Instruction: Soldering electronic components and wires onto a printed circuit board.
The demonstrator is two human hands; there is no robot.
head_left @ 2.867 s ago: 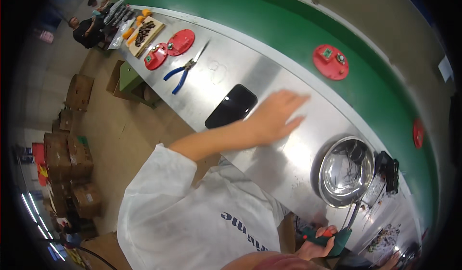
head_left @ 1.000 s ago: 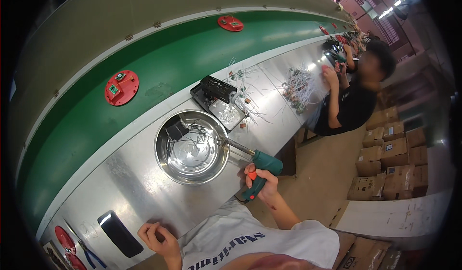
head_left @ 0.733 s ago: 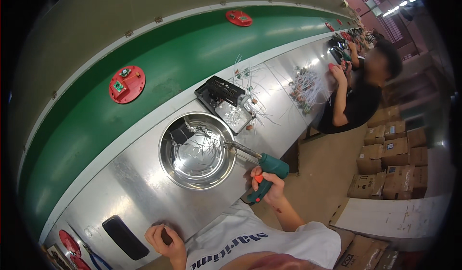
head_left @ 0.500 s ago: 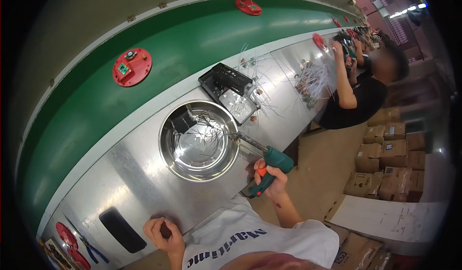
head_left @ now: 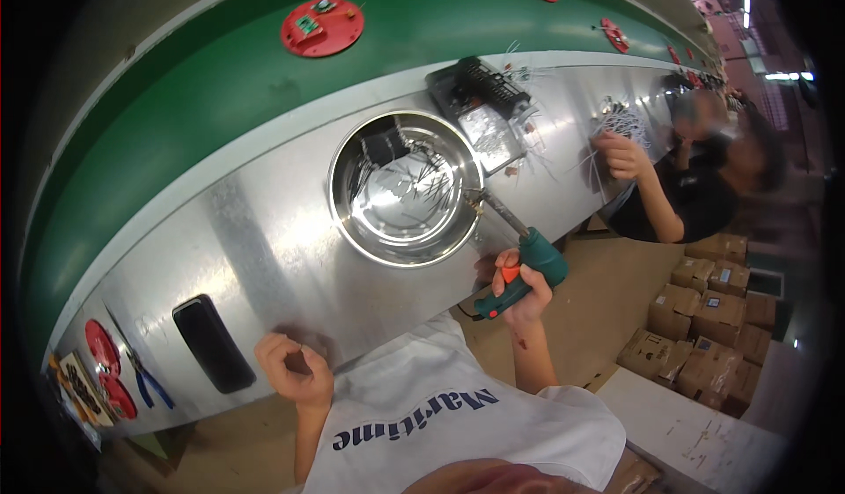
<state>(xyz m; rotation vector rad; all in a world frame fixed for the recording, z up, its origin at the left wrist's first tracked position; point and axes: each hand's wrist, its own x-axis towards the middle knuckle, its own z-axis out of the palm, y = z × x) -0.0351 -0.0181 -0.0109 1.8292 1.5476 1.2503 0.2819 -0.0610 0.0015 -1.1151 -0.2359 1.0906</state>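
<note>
My right hand [head_left: 524, 293] grips a green soldering gun [head_left: 542, 258] by its handle, with fingers by the orange trigger. Its long metal barrel slants up-left, and the tip reaches the right rim of a round steel bowl [head_left: 407, 258]. Inside the bowl lie thin dark wire-like pieces [head_left: 431, 177] and a black block [head_left: 385, 145] near the far wall. My left hand [head_left: 295, 366] is curled into a ring near the bench's front edge, thumb and fingers together, with nothing visible in it. A black oblong case [head_left: 214, 344] lies to its left.
Beyond the bowl stands a black tray-like holder [head_left: 493, 137] with wires around it. Blue pliers [head_left: 148, 379] and red discs [head_left: 102, 349] lie far left. Red discs with circuit boards [head_left: 322, 27] rest on the green shelf. A co-worker [head_left: 673, 199] reaches over white wires at right; cardboard boxes [head_left: 678, 318] stand behind.
The view has shifted, so the bench sits higher and farther right in the picture. My right hand keeps its grip on the soldering gun at the bowl's rim. The co-worker's arm has moved.
</note>
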